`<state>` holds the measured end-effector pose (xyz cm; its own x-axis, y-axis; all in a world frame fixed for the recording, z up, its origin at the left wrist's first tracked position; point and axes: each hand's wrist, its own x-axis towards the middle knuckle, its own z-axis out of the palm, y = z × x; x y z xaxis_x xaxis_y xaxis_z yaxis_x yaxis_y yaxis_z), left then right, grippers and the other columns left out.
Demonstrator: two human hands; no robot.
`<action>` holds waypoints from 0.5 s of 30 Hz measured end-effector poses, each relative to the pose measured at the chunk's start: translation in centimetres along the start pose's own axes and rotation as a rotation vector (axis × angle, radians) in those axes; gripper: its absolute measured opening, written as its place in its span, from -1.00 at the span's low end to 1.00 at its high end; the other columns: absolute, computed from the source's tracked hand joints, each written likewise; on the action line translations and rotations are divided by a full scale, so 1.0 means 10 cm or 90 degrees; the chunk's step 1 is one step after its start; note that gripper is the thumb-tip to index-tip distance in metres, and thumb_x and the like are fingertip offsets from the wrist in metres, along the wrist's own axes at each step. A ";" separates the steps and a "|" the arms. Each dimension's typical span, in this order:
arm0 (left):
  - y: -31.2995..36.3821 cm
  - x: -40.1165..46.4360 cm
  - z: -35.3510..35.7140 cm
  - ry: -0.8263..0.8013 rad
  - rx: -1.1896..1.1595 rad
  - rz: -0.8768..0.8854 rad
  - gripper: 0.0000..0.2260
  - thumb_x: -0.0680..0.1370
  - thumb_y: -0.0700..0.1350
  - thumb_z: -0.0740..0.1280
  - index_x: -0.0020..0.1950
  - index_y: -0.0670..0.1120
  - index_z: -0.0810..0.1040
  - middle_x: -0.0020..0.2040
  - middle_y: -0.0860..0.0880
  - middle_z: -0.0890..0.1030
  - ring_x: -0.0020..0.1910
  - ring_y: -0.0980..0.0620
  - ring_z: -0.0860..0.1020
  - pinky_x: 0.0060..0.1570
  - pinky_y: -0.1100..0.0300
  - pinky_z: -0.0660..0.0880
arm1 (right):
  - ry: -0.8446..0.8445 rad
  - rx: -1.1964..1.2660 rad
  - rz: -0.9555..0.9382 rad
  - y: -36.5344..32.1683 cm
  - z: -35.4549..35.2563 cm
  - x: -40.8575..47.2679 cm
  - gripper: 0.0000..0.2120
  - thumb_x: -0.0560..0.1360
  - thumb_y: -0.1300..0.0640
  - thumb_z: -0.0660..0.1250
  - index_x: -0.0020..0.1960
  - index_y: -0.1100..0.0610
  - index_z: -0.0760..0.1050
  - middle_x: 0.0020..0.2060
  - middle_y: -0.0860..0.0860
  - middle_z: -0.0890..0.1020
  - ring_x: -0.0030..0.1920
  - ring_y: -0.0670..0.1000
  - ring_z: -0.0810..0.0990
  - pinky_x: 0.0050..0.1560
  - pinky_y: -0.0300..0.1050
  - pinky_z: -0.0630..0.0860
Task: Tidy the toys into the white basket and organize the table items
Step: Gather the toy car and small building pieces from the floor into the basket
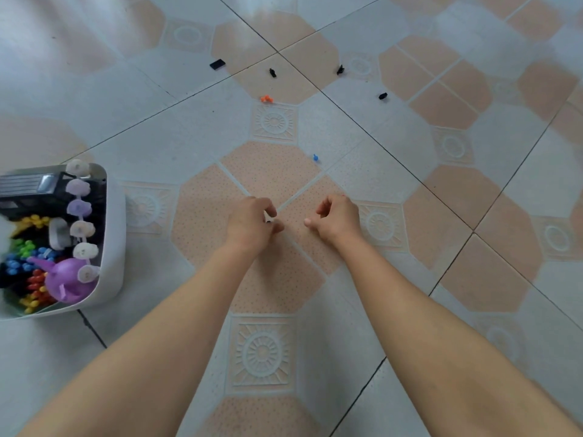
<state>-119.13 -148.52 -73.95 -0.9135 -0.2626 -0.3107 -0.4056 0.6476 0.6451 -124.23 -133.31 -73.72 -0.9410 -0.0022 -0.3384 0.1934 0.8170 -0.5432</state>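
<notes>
Head view, near to far. Two bare forearms reach forward over a tiled floor [315, 127]. Left hand [252, 223]: fingers curled, thumb and fingertips pinched on a small dark piece [269, 221], mostly hidden, can't tell what it is. Right hand [336, 217]: fingers loosely curled, thumb sticking out toward the left hand, nothing visible in it. Hands are near each other but not touching, both low over the peach tile.

White basket [115, 247] sits on the floor at left, level with the hands and well apart from them. Inside it: a purple toy [67, 283] at the near end, a pile of small coloured pegs [28, 263] (red, yellow, blue, green), a row of pale round knobs [82, 228] along the right wall, and a dark toy vehicle [34, 192] at the far end.

Loose on the floor beyond the hands: blue peg [315, 158] closest, then an orange piece [266, 99], then four black pieces [383, 96] spread across the far tiles, well apart; the leftmost is a flat black rectangle [217, 64].
</notes>
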 end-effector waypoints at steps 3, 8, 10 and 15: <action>0.02 0.02 0.06 -0.017 0.048 0.066 -0.93 0.47 -0.28 0.36 -0.11 -0.14 0.51 -0.15 -0.01 0.42 -0.28 0.03 0.43 -0.37 0.23 0.25 | 0.001 -0.058 -0.023 -0.01 0.02 0.04 -0.79 0.35 0.17 0.53 -0.19 0.13 0.49 -0.13 0.06 0.61 -0.13 0.02 0.56 -0.15 -0.16 0.45; 0.00 0.07 0.09 -0.008 0.117 0.090 -0.95 0.52 -0.21 0.33 -0.10 -0.19 0.51 -0.07 -0.12 0.49 -0.21 -0.01 0.40 -0.24 0.18 0.30 | -0.028 -0.085 -0.015 -0.03 0.01 0.09 -0.81 0.41 0.19 0.48 -0.26 0.13 0.47 -0.16 0.11 0.65 -0.14 0.07 0.63 -0.13 -0.10 0.55; -0.01 0.04 0.05 -0.022 0.032 0.038 -0.86 0.53 -0.11 0.34 -0.12 -0.17 0.48 -0.11 -0.10 0.51 -0.18 -0.04 0.45 -0.20 0.11 0.36 | -0.049 -0.011 0.029 -0.04 -0.03 0.09 -0.78 0.44 0.18 0.45 -0.29 0.13 0.44 -0.23 0.12 0.64 -0.27 0.07 0.65 -0.22 -0.08 0.59; -0.01 -0.15 -0.47 -0.041 -0.280 -0.035 -0.89 0.51 -0.13 0.37 -0.14 -0.16 0.51 -0.26 -0.07 0.59 -0.37 0.05 0.51 -0.36 0.17 0.44 | -0.187 0.340 0.107 -0.36 -0.07 -0.08 -0.83 0.46 0.36 0.40 -0.24 0.23 0.44 -0.35 0.15 0.52 -0.46 0.00 0.54 -0.43 -0.23 0.59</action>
<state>-117.90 -151.56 -70.25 -0.8920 -0.2344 -0.3865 -0.4411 0.2641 0.8577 -124.38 -135.86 -70.98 -0.7851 -0.1187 -0.6079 0.5152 0.4196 -0.7473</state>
